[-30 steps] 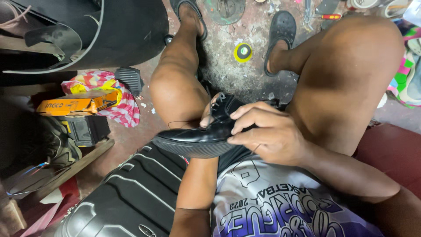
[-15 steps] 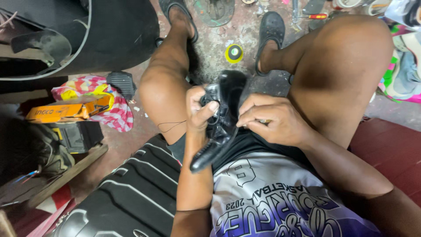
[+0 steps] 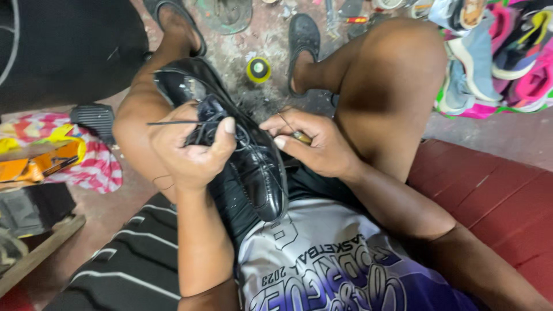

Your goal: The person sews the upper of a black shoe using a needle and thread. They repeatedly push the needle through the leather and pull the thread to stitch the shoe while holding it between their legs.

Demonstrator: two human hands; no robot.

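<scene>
Head view: a black leather shoe (image 3: 253,155) is held across the lap, between the knees, gripped at its laced upper by the left hand (image 3: 187,147), fingers closed around it. A thin tool (image 3: 299,136) is pinched in the right hand (image 3: 314,144), just beside the shoe. A small yellow-rimmed tin (image 3: 258,69) lies on the floor (image 3: 242,49) between the feet.

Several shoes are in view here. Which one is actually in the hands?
The glossy black lace-up dress shoe on the lap: left hand grips its laced top, right hand touches its side. The colourful sneakers lie untouched at upper right.
</scene>
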